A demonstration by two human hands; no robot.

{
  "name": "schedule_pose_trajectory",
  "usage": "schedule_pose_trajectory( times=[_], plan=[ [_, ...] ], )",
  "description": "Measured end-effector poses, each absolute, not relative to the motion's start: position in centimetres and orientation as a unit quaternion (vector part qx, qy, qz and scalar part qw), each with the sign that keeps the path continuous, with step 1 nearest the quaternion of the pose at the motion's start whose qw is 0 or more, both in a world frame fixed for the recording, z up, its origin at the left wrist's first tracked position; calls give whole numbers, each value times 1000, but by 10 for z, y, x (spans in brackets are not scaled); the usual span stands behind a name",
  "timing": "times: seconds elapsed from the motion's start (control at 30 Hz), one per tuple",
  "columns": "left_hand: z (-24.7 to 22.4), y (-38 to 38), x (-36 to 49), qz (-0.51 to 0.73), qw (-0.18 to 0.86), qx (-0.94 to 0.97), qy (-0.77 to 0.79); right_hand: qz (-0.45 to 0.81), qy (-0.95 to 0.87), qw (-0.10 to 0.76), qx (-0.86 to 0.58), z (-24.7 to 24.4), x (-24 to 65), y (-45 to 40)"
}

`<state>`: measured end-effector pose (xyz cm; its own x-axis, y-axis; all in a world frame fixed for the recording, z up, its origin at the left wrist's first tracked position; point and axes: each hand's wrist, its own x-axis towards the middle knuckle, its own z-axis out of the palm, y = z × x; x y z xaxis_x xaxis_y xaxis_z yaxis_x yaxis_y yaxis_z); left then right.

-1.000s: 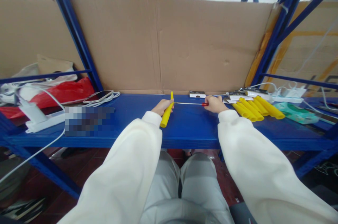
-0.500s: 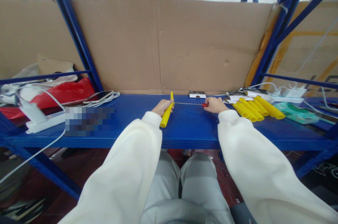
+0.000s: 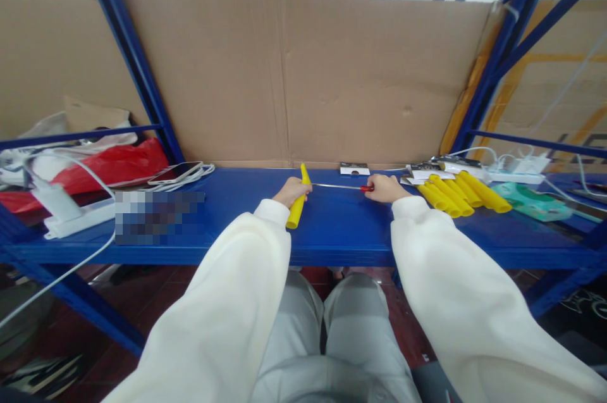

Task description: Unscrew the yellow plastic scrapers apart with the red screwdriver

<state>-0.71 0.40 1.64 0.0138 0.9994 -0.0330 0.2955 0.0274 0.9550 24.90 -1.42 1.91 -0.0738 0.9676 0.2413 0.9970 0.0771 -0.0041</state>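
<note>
My left hand (image 3: pixel 290 191) is closed round a yellow tube (image 3: pixel 296 210), which stands slanted over the blue shelf with its wider end towards me. In my right hand (image 3: pixel 385 188) is the red handle of a screwdriver (image 3: pixel 365 188). Its thin metal shaft points left and reaches the tube beside my left fingers; whether the tip is inside the tube cannot be made out. Several more yellow tubes (image 3: pixel 484 193) lie side by side on the shelf to the right of my right hand.
On the blue shelf (image 3: pixel 341 232), a small black and white box (image 3: pixel 355 169) stands at the back. At left are a phone (image 3: pixel 183 172), cables, a power strip (image 3: pixel 83 218) and a red bag (image 3: pixel 114 166). A green packet (image 3: pixel 531 202) lies right; cardboard (image 3: pixel 213 80) closes the back.
The yellow tube's upper end has tipped slightly to the left in my left hand. The screwdriver has shifted a little to the left.
</note>
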Motion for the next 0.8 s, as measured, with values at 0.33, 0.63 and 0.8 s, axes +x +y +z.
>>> schedule_pose_trajectory(
  times=[0.33, 0.63, 0.8],
  plan=[
    [18, 4, -6, 368, 370, 598, 609, -66, -729, 104, -673, 19, 250, -15],
    [20, 1, -5, 367, 364, 598, 613, -80, -716, 99, -686, 20, 247, -15],
    [20, 1, -5, 362, 359, 600, 617, -38, -722, 82, -686, 21, 247, -16]
  ],
)
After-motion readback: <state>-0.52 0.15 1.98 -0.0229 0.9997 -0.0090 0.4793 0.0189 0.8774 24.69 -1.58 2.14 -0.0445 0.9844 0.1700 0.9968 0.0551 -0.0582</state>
